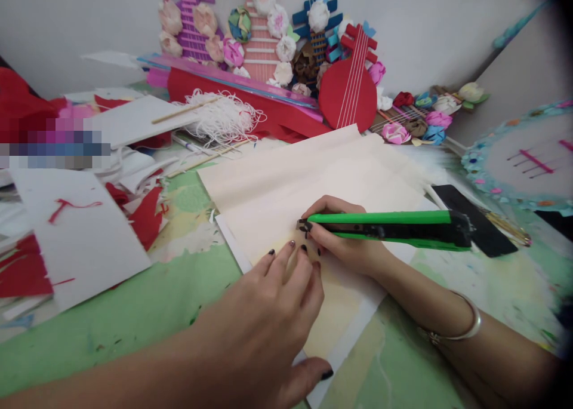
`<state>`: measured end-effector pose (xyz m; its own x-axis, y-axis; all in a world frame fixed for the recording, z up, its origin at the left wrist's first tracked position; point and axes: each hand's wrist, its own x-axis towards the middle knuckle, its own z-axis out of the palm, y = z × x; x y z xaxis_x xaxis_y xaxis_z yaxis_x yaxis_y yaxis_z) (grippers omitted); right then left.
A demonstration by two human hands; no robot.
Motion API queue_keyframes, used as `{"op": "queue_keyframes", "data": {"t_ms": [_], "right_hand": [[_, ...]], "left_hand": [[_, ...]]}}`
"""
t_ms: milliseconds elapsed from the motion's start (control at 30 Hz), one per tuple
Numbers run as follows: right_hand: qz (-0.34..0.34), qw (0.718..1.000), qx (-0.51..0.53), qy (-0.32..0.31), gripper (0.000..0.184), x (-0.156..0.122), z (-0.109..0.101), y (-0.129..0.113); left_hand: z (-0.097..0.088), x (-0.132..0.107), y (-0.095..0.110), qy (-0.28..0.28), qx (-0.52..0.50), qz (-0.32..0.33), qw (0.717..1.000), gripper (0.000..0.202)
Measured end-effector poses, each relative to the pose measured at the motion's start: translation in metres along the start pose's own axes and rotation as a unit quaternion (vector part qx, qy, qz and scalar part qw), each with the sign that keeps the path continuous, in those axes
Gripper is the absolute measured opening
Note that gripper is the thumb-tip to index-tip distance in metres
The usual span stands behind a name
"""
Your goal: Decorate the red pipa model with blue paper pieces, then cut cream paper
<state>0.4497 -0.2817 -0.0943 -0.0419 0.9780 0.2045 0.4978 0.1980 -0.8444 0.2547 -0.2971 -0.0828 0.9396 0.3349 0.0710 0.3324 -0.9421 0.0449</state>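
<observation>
Paper (pixel 277 185) lay on the table (pixel 156 325), in front of the person. The left hand (pixel 268 307) rested on it, fingers loosely spread; the right hand (pixel 356 255) gripped a cutter (pixel 403 225). Beyond leaned a red lute (pixel 330 98).

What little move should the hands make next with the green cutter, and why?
Probably slide the left hand back slightly: its fingertips are close to the tip of the green cutter, which the right hand holds at the cream paper.
</observation>
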Motion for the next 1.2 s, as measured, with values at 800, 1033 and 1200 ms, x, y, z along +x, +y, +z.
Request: {"op": "queue_keyframes", "data": {"t_ms": [800, 1033, 1200], "right_hand": [[0.002, 0.999, -0.041, 0.000, 0.010, -0.0009, 0.0001, -0.0027], [-0.004, 0.998, -0.068, 0.001, 0.010, -0.0009, -0.0010, -0.0032], [-0.010, 0.997, -0.075, 0.000, 0.009, -0.0003, -0.0018, -0.0043]], "left_hand": [[0.0019, -0.0027, -0.0001, 0.024, 0.005, 0.010, 1.000, 0.076], [0.0022, -0.0032, -0.0009, 0.030, -0.002, 0.010, 1.000, 0.075], [0.0024, -0.0032, -0.0006, 0.034, 0.001, 0.008, 0.999, 0.075]]}}
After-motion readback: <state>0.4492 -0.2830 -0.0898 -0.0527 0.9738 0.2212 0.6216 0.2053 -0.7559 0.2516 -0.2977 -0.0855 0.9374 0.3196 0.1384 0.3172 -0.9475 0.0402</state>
